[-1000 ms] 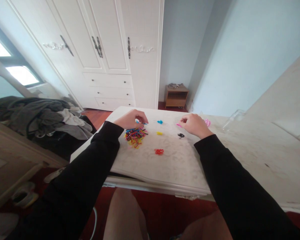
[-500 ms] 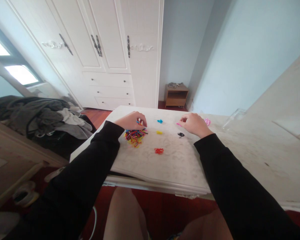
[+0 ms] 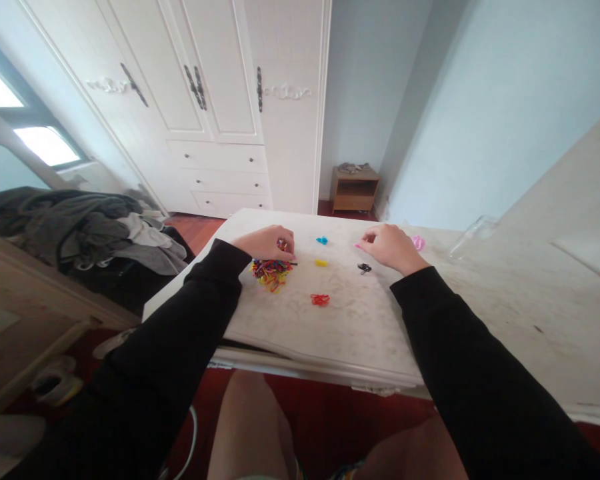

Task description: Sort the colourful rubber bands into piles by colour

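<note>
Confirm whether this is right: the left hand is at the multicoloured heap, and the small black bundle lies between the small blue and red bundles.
Not black: the head view shows a small yellow bundle between the blue bundle and red bundle.

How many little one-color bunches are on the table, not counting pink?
4: blue bunch between left hand and right hand, yellow bunch below that, red bunch lowest, black bunch below right hand. The hands may hide more.
</note>
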Action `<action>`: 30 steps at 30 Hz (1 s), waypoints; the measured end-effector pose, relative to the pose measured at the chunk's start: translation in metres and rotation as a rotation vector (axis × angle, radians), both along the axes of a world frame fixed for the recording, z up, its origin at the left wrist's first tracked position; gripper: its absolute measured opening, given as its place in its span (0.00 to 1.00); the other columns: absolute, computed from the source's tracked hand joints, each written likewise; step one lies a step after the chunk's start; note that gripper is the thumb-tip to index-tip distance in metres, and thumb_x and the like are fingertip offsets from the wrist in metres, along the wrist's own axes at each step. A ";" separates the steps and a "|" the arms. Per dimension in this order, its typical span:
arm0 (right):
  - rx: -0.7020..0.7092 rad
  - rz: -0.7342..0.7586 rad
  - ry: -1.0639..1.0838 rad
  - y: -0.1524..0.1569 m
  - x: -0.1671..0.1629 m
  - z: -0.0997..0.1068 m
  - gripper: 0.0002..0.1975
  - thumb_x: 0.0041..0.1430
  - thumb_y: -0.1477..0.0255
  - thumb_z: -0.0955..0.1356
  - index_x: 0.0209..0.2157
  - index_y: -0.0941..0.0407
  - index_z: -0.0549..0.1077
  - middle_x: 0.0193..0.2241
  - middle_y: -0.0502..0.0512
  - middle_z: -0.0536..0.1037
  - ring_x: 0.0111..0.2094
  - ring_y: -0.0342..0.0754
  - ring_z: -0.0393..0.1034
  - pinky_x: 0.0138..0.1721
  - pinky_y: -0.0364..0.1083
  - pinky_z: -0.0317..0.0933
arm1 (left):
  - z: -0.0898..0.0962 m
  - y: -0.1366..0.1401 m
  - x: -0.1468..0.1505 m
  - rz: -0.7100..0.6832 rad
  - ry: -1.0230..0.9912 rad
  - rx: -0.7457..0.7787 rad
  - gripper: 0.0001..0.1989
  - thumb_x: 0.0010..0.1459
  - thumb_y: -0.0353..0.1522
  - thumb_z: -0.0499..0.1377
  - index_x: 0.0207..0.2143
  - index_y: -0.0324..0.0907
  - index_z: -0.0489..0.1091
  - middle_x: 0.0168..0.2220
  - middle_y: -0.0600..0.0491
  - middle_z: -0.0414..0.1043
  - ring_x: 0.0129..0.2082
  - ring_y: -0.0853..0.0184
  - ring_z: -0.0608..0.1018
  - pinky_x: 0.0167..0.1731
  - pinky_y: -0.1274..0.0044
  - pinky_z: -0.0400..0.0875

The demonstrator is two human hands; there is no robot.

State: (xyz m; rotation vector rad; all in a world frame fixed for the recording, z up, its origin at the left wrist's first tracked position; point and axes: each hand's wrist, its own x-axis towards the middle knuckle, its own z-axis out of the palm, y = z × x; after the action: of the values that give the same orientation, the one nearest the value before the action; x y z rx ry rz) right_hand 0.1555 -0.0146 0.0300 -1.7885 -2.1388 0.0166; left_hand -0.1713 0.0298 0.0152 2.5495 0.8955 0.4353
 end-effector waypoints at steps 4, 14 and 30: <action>0.032 0.115 0.023 -0.004 -0.010 0.001 0.10 0.62 0.67 0.69 0.32 0.55 0.82 0.34 0.56 0.84 0.36 0.50 0.75 0.37 0.46 0.61 | 0.004 -0.003 0.002 -0.014 -0.038 0.003 0.10 0.53 0.36 0.68 0.24 0.41 0.79 0.28 0.54 0.74 0.29 0.70 0.75 0.34 0.77 0.68; 0.024 0.194 0.011 -0.007 -0.024 -0.004 0.11 0.62 0.68 0.68 0.33 0.54 0.83 0.32 0.55 0.83 0.33 0.48 0.73 0.33 0.46 0.57 | 0.014 -0.024 0.004 -0.087 0.138 -0.124 0.07 0.40 0.34 0.75 0.26 0.48 0.85 0.49 0.48 0.78 0.45 0.60 0.79 0.48 0.72 0.73; 0.023 0.211 0.010 -0.007 -0.025 -0.003 0.11 0.62 0.68 0.68 0.32 0.56 0.83 0.33 0.55 0.83 0.33 0.48 0.72 0.34 0.46 0.57 | 0.022 -0.021 0.003 -0.146 0.033 -0.167 0.01 0.48 0.29 0.69 0.25 0.43 0.83 0.47 0.49 0.79 0.42 0.64 0.79 0.48 0.74 0.72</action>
State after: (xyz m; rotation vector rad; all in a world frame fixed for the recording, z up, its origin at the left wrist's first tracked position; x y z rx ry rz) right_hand 0.1310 -0.0220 0.0268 -1.5389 -2.3011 0.0532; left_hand -0.1687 0.0090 0.0371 2.4535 0.7193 0.2636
